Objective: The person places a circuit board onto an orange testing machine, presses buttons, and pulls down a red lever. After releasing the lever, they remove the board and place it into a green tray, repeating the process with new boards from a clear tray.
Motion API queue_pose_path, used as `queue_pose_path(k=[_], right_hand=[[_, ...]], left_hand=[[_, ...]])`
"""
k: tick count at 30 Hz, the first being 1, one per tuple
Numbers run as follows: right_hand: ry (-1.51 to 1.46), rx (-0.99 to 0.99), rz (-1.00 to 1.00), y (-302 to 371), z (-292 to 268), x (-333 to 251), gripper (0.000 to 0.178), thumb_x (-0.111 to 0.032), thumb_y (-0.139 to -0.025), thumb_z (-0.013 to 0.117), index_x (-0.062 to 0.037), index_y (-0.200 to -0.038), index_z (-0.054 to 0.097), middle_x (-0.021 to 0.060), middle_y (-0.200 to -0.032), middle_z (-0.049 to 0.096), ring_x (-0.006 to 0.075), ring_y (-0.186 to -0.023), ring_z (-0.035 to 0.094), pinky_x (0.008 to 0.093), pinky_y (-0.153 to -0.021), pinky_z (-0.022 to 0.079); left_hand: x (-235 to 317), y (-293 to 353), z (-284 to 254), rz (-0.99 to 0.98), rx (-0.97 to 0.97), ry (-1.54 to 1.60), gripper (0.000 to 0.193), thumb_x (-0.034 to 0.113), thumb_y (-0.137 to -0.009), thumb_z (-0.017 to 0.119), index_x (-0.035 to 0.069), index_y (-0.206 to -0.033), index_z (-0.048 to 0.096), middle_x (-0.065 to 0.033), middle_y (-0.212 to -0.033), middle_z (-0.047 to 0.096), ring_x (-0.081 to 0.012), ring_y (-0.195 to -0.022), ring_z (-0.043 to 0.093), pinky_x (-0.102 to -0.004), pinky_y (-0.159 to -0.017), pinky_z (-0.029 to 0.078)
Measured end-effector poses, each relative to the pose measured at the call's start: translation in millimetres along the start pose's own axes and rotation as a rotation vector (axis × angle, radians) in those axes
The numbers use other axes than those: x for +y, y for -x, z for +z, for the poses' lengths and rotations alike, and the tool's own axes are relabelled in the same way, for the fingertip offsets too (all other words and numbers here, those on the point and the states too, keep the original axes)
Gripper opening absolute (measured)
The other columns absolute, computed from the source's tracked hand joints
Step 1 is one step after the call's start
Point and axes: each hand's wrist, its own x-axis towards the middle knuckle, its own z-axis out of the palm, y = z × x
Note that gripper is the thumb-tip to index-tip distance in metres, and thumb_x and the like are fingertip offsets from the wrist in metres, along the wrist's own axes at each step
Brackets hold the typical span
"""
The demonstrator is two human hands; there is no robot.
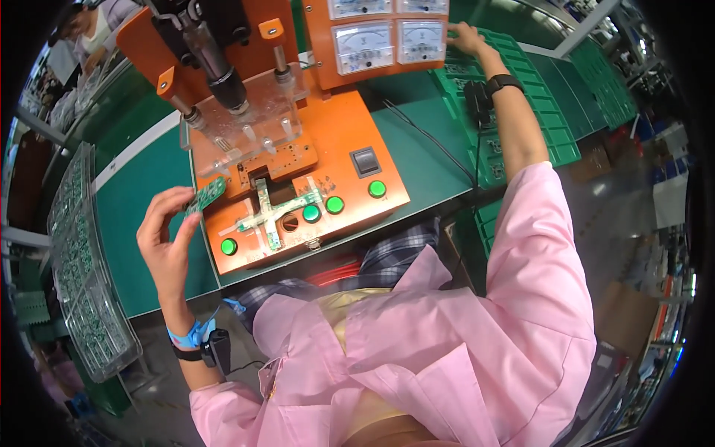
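— What does the bench look like?

— A green work surface (141,216) carries an orange test fixture (298,186) with a clear plate, a dark press head above it, green round buttons (334,204) and a black rocker switch (365,161) on its sloped front. White-faced square meters (363,46) sit in an orange panel at the top.

— And the trays?

— A long clear tray of small green boards (78,268) lies at the left edge; green plastic trays (514,104) are stacked on the right.

— What do the hands do?

— The left hand (167,238) pinches a small green circuit board (206,196) between thumb and fingertips, just beside the fixture's left corner, above the bench. The right hand (465,36) reaches far out and rests on the green trays; whether it grasps anything cannot be told. A black watch (503,82) sits on that wrist, and a blue strap (190,333) on the left one.
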Motion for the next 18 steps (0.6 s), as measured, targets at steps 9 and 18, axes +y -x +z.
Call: queue_pose_path(k=[9, 18], right_hand=[[0.090, 0.229, -0.291, 121, -134, -56, 0.030, -0.015, -0.071, 0.068, -0.0006, -0.097, 0.063, 0.0110, -0.096, 0.063, 0.0173, -0.080, 0.059, 0.0272, -0.067, 0.048], [-0.729, 0.334, -0.177, 330, -106, -144, 0.028, 0.002, -0.071, 0.061, -0.0024, -0.098, 0.061, 0.0104, -0.106, 0.056, 0.0221, -0.102, 0.051, 0.0308, -0.089, 0.037]], left_hand=[[9, -35, 37, 0.172, -0.202, -0.117, 0.022, 0.001, -0.063, 0.071, -0.002, -0.083, 0.063, -0.0101, -0.088, 0.059, -0.0207, -0.081, 0.055, -0.0278, -0.069, 0.043], [18, -28, 52, 0.102, -0.166, -0.176, 0.024, 0.006, -0.064, 0.072, 0.002, -0.088, 0.067, -0.0072, -0.084, 0.058, -0.0202, -0.083, 0.053, -0.0270, -0.063, 0.042]])
